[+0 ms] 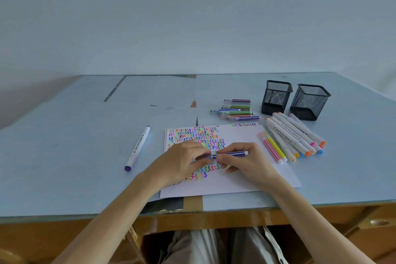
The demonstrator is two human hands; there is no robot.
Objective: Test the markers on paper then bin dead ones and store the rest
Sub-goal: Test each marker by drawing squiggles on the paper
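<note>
A white paper sheet (240, 180) covered in rows of coloured squiggles lies in front of me on the blue table. Over it, both hands hold a thin dark-blue striped marker (234, 153) lying level. My right hand (246, 162) grips the barrel. My left hand (186, 161) pinches the marker's left end, where the cap or tip is hidden by my fingers. A pile of thin striped markers (237, 112) lies beyond the paper. Thick white markers with coloured caps (295, 135) lie to the right, beside a pink and a yellow thin marker (272, 148).
Two black mesh pen holders (276, 96) (309, 102) stand at the back right. A single thick white marker with a purple cap (138, 148) lies left of the paper. The table's front edge (192, 212) runs just below the sheet.
</note>
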